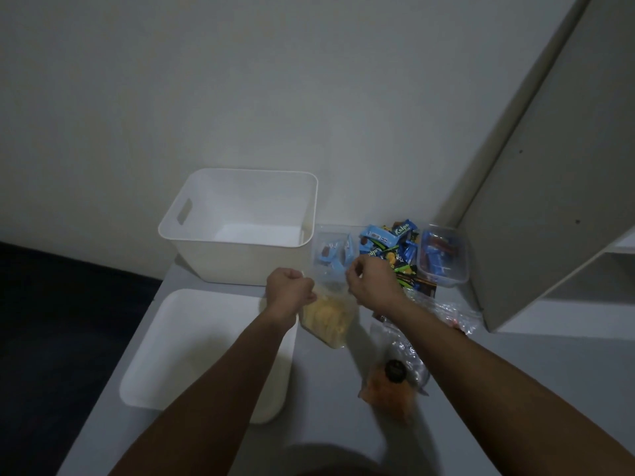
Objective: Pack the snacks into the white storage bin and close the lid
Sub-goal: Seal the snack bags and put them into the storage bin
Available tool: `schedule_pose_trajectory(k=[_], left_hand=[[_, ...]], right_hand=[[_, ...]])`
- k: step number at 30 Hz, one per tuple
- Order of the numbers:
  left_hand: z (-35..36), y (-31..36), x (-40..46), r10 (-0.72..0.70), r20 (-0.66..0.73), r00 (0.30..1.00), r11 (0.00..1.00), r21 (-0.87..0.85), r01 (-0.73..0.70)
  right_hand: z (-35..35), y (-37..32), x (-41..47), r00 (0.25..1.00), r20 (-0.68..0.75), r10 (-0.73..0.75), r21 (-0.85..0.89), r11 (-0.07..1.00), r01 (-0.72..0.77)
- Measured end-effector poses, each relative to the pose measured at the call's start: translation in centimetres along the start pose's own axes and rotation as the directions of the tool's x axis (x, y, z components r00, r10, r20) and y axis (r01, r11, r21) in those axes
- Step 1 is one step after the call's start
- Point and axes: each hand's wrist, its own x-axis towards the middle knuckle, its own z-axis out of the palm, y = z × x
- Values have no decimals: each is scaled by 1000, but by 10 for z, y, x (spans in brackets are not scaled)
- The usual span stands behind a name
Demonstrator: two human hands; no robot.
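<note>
From the head view, the left hand (pixel 290 292) and right hand (pixel 372 281) each pinch a top corner of a clear bag of yellow snacks (pixel 326 317), held just in front of the open white storage bin (pixel 240 259). The lid (pixel 192 348) lies flat nearer the person, left of the bag; wrapped snacks (pixel 395 249) are heaped right of the bin.

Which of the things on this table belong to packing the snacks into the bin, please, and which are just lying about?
For the job: white storage bin, its lid, clear bag of yellow snacks gripped by left hand and right hand, pile of wrapped snacks, orange snack bag, two clear tubs of snacks.

Lying about: grey cabinet, crumpled clear plastic.
</note>
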Motion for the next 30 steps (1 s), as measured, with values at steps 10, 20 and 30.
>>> schedule_pose_trajectory(k=[10,20,30], left_hand=[[-5,10,-12,79,73,994,993,80,-84],[-14,23,-2,282,96,955,943,153,-294],[-17,25,4,391,61,918,900,185,-395]], right_hand=[[-9,3,4,999,32,-4,-6,1000,5],[-25,3,10,982,62,-176,16,984,175],[-30,2,7,980,86,-179,42,984,176]])
